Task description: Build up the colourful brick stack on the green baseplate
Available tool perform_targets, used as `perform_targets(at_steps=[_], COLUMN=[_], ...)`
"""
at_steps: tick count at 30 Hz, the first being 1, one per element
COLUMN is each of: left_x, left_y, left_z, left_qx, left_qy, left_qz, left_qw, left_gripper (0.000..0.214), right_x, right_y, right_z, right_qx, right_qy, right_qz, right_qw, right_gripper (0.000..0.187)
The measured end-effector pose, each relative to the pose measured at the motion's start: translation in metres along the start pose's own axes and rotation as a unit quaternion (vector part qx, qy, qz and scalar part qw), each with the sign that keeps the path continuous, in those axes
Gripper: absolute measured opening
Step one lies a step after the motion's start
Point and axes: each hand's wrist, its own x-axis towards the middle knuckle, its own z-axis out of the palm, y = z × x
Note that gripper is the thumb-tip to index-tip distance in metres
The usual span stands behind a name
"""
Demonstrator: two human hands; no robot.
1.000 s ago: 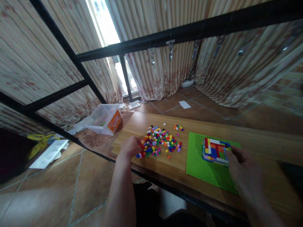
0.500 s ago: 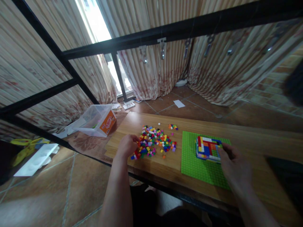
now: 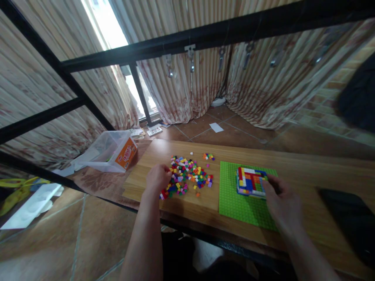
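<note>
A heap of small coloured building bricks (image 3: 187,173) lies loose on the wooden table (image 3: 187,212). At the heap's left edge is my left hand (image 3: 158,178), its fingers curled together; whatever they hold is hidden. A green baseplate (image 3: 234,210) lies to the right of the heap. On it sits a low rectangular brick build (image 3: 251,182) with red, white, blue, yellow and orange bricks showing on top. My right hand (image 3: 283,199) grips the right end of this build, thumb at the near side and fingers partly hidden behind.
A dark flat object (image 3: 345,218) lies on the table at the right. On the floor beyond the left end stands a clear plastic bin (image 3: 101,150) with an orange label. A black metal frame (image 3: 175,45) crosses before the curtains. White paper (image 3: 216,127) lies on the floor.
The whole view has shifted, so the table's things appear a little farther left and more of the dark object shows. Both hands stay at the same places by the heap and the build.
</note>
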Motion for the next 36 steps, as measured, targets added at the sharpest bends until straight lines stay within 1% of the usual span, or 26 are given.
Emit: perform_targets(at_steps=[2,4,6,8,10,12,14,16,17,19,21,23,28,36], left_x=[-0.004,-0.008,-0.012,-0.016,-0.021,-0.029,-0.040,-0.053,-0.059,-0.067,-0.071,-0.072,-0.071,-0.072], left_y=[0.000,0.001,0.005,0.013,0.029,0.050,0.074,0.095,0.104,0.117,0.124,0.128,0.132,0.140], left_z=[-0.004,-0.007,-0.010,-0.008,-0.003,0.006,0.017,0.029,0.034,0.043,0.051,0.057,0.064,0.073], left_qx=[-0.011,-0.045,-0.099,-0.151,-0.193,-0.223,-0.234,-0.227,-0.223,-0.206,-0.189,-0.169,-0.143,-0.152], left_qy=[0.012,0.017,0.002,-0.013,-0.014,-0.016,-0.041,-0.058,-0.069,-0.090,-0.096,-0.088,-0.071,-0.045], left_qz=[0.012,0.032,0.071,0.123,0.177,0.236,0.312,0.359,0.372,0.397,0.409,0.412,0.425,0.387], left_qw=[1.000,0.998,0.993,0.981,0.965,0.946,0.920,0.904,0.898,0.890,0.887,0.891,0.891,0.908], left_gripper=[0.022,0.021,0.020,0.019,0.018,0.016,0.016,0.015,0.015,0.016,0.017,0.017,0.015,0.009], right_x=[0.000,-0.001,-0.001,-0.002,-0.002,-0.002,-0.002,-0.003,-0.003,-0.004,-0.004,-0.004,-0.004,-0.003], right_y=[-0.001,-0.002,-0.003,-0.004,-0.005,-0.006,-0.007,-0.008,-0.008,-0.009,-0.009,-0.010,-0.012,-0.010], right_z=[0.000,0.000,0.001,0.002,0.003,0.004,0.005,0.005,0.005,0.004,0.004,0.004,0.004,0.005], right_qx=[0.011,0.023,0.032,0.040,0.054,0.075,0.082,0.082,0.082,0.084,0.088,0.094,0.095,0.106], right_qy=[-0.005,-0.010,-0.010,-0.006,0.000,0.001,0.004,0.004,0.005,0.007,0.013,0.014,0.011,0.008], right_qz=[0.005,0.006,0.004,-0.002,-0.010,-0.017,-0.022,-0.024,-0.026,-0.032,-0.037,-0.039,-0.032,-0.041], right_qw=[1.000,1.000,0.999,0.999,0.998,0.997,0.996,0.996,0.996,0.996,0.995,0.995,0.995,0.993], right_gripper=[0.053,0.052,0.052,0.051,0.049,0.049,0.048,0.047,0.047,0.046,0.045,0.045,0.047,0.047])
